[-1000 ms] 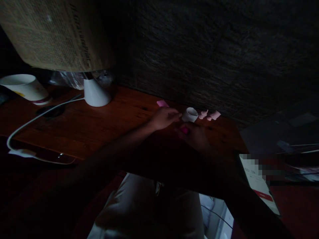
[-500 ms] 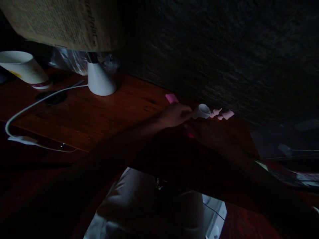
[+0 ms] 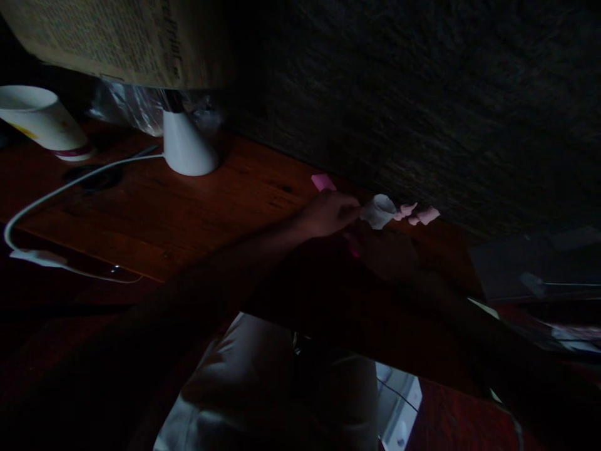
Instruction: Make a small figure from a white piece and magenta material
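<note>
Pretty dark in there, but here's what you've got. Your left hand [image 3: 331, 214] is at the left side of the white cup [image 3: 379, 212], fingers bent in towards it; I can't tell if they actually grip it or just sit beside it. Your right hand [image 3: 387, 254] is just in front of the cup, fingers curled in close on a pink lump [image 3: 353, 246], mostly hidden by them and the shadow. The cup sits near the back edge of the table [image 3: 253, 181], open end showing. Right of it are some pale pink bits [image 3: 425, 216], and a pink block [image 3: 323, 182] pokes out behind your left hand. Over on the left, well apart from your hands, there's a lamp [image 3: 188, 150] with a white cord [image 3: 61, 188], plus a paper cup [image 3: 44, 122].
</note>
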A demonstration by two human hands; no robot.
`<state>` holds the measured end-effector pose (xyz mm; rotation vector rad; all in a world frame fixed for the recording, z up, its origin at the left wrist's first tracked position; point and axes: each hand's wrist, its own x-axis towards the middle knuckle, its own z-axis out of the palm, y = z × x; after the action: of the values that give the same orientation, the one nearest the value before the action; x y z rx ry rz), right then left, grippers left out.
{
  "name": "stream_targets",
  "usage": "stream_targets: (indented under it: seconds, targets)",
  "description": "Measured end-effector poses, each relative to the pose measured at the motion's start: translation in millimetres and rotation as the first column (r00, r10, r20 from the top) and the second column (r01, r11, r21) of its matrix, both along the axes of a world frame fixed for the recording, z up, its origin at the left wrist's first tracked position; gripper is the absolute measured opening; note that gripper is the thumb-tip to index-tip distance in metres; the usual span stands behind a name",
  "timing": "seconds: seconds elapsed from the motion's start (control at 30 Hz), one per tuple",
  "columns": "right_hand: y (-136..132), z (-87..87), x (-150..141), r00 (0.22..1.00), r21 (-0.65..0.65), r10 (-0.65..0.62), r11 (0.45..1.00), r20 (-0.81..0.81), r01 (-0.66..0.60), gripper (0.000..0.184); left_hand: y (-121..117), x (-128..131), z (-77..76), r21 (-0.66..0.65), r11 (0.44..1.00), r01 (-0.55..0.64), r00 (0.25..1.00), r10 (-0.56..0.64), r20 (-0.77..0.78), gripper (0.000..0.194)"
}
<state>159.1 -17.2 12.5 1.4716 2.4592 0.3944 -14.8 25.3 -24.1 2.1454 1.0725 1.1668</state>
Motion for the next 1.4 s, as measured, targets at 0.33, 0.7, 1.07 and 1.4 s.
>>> stream_targets:
  seconds: [0.33,0.7,1.07,1.4]
  targets:
    - [-1,2.8,-4,1.0,-0.02,-0.013,1.0,-0.028,0.012,0.057,-3,0,0.5,-0.021,0.999,-0.028,1.0,0.028,0.009,0.028]
    - [-5,-8.1,1,0.999,-0.012,-0.026,1.0,-0.018,0.026,0.05,-3,2,2.6,-0.038,0.999,-0.017,1.0,0.017,0.002,0.033]
    - [-10,2.4,-3,0.992,-0.073,-0.106,0.992,-0.069,0.101,0.048,-7,0,3.4,-0.046,0.999,0.0,0.998,0.003,0.057,0.028]
    - [-12,-3.0,-6,0.993,-0.094,-0.1,0.991,-0.057,0.094,0.045,-4,2,0.6,-0.057,0.998,0.017,0.998,-0.014,0.058,0.03]
